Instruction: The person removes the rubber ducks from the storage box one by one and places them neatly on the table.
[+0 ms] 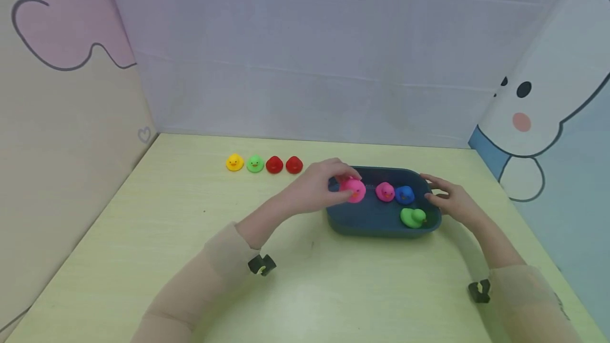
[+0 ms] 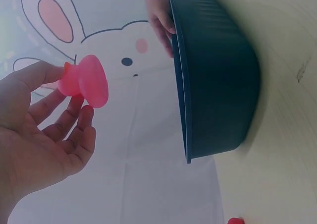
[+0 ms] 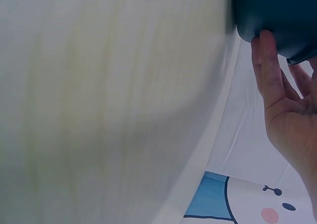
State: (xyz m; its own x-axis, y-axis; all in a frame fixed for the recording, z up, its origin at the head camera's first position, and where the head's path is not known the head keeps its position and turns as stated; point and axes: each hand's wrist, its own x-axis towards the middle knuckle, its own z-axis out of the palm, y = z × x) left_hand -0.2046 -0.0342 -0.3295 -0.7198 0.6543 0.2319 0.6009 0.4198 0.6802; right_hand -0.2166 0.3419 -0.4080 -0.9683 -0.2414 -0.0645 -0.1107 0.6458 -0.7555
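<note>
My left hand (image 1: 318,187) pinches a pink rubber duck (image 1: 355,190) between thumb and fingertips. The duck is held up over the left end of a dark blue-green plastic basin (image 1: 376,233). In the left wrist view, the pink duck (image 2: 89,81) shows its flat base, apart from the basin wall (image 2: 218,75). At the basin's right end my right hand (image 1: 452,202) holds the rim; in the right wrist view, its fingers (image 3: 270,60) lie against the outer wall. Inside the basin sit another pink duck (image 1: 385,192), a blue duck (image 1: 404,195) and a green duck (image 1: 413,218).
Left of the basin, towards the back of the pale wooden table (image 1: 295,290), stand in a row a yellow duck (image 1: 234,162), a light green duck (image 1: 255,163), a red duck (image 1: 274,164) and another red duck (image 1: 294,164). A white cloth (image 1: 305,68) hangs behind.
</note>
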